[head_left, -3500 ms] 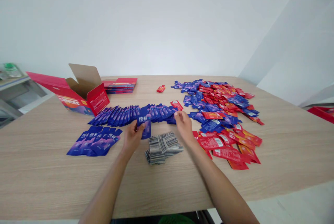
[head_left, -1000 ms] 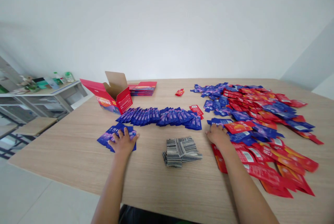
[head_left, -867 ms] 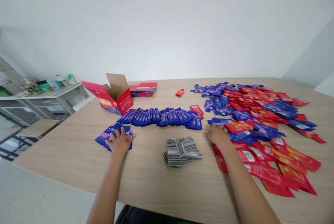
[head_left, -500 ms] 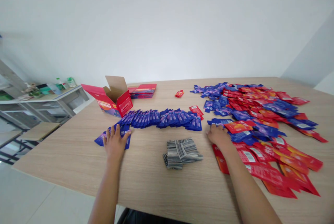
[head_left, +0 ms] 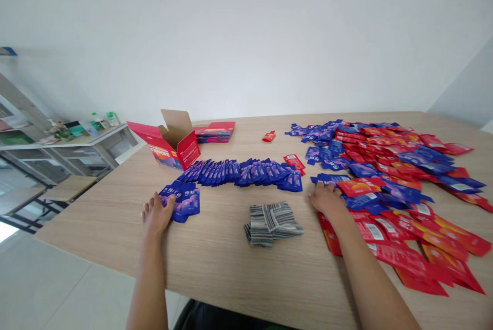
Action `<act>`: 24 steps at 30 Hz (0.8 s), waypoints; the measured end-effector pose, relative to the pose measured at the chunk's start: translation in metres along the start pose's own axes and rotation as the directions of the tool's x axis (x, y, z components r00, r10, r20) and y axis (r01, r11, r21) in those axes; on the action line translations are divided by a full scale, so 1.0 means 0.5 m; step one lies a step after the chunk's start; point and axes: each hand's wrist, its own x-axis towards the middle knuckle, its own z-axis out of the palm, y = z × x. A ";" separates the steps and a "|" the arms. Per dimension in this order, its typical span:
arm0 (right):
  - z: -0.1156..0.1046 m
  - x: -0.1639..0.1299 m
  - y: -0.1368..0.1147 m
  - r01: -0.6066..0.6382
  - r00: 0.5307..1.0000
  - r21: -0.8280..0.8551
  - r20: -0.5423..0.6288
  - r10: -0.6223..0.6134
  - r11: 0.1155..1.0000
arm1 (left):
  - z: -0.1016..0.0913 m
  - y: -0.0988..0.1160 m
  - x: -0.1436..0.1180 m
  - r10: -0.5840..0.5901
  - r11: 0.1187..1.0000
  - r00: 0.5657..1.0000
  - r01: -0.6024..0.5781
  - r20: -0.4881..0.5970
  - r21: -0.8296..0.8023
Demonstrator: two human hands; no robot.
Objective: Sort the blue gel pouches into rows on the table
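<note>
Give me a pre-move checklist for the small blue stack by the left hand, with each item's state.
1. Left hand touches the small blue sachet stack: ok.
2. Stack gripped: not ok; the hand lies flat beside it.
3. Stack squared: not ok, fanned.
4. Right hand holds nothing, resting at the mixed sachet pile: ok.
5. Red box open: ok.
6. Box contents: cannot tell.

From here I can't read the print on the blue sachets (head_left: 184, 200) under my left hand (head_left: 156, 214); its palm covers their near edge. My right hand (head_left: 326, 199) hides part of the red sachets (head_left: 389, 240), and the far pile (head_left: 385, 158) is too jumbled to count. The striped stack (head_left: 271, 222) shows no legible marks. The shelf items (head_left: 82, 127) are blurred, and the counter (head_left: 239, 273) runs off the lower edge.
</note>
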 end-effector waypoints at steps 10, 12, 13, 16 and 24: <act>0.001 0.000 -0.001 0.001 1.000 0.002 0.000 -0.001 1.000 | 0.011 0.009 -0.047 0.055 0.991 0.997 -0.060 0.047 0.119; 0.004 0.002 0.000 -0.001 1.000 0.004 -0.003 0.001 1.000 | 0.008 0.007 -0.043 0.054 0.992 0.997 -0.058 0.047 0.108; 0.005 0.003 0.001 -0.002 1.000 0.005 -0.004 0.002 1.000 | 0.007 0.005 -0.041 0.054 0.994 0.998 -0.058 0.041 0.096; 0.008 0.005 0.002 0.001 1.000 0.004 -0.008 -0.001 1.000 | 0.004 0.000 -0.037 0.058 0.997 0.998 -0.058 0.008 0.044; 0.010 0.005 -0.001 -0.012 1.000 0.000 -0.011 0.012 1.000 | -0.001 0.029 -0.069 0.070 0.997 0.980 -0.066 -0.188 0.027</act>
